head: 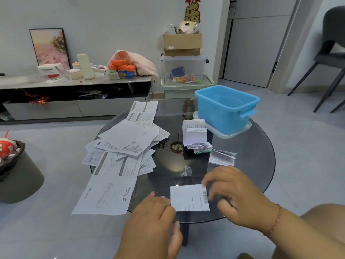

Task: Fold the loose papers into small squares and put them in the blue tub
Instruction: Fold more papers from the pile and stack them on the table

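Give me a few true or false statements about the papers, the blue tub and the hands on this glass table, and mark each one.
1. Both hands, left hand and right hand, hold the folded paper by opposite edges. True.
2. The blue tub is full of folded squares. False: no paper shows inside it.
3. A stack of folded papers lies on the glass table beside the tub. True.
4. The loose papers lie right of the tub. False: they lie to its left.
5. The tub stands directly on the glass. False: it stands on a clear lid.
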A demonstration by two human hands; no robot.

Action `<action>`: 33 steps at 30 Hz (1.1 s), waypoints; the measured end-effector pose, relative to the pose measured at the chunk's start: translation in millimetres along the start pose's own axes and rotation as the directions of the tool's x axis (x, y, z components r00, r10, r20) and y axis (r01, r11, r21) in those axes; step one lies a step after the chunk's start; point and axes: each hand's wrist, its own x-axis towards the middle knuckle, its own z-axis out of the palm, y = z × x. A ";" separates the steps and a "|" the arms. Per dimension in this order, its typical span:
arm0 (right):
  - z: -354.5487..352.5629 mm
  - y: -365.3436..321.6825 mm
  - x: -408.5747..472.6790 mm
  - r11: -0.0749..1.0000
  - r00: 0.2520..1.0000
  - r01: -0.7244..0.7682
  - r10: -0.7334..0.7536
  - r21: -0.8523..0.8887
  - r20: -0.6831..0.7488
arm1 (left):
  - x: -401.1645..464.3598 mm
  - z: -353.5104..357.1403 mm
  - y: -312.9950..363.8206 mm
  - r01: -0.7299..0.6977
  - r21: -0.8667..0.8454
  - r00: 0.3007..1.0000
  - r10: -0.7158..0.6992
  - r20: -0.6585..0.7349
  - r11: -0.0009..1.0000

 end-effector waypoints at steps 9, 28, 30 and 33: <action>5.0 -19.1 -1.8 0.995 0.950 0.069 -0.042 -0.076 0.309 | -1.4 5.8 -6.1 -0.031 0.028 0.999 0.030 0.039 0.999; 18.7 -15.2 9.9 0.958 0.978 -0.127 0.078 0.258 0.192 | -1.6 18.2 9.5 0.338 -0.307 0.920 -0.380 -0.089 0.890; 19.4 -12.8 11.9 0.959 0.977 -0.146 0.102 0.242 0.187 | -1.1 18.7 10.7 0.372 -0.313 0.904 -0.418 -0.093 0.874; 22.5 -12.2 12.9 0.959 0.978 -0.159 0.120 0.235 0.169 | -1.5 19.8 10.8 0.394 -0.316 0.894 -0.439 -0.086 0.863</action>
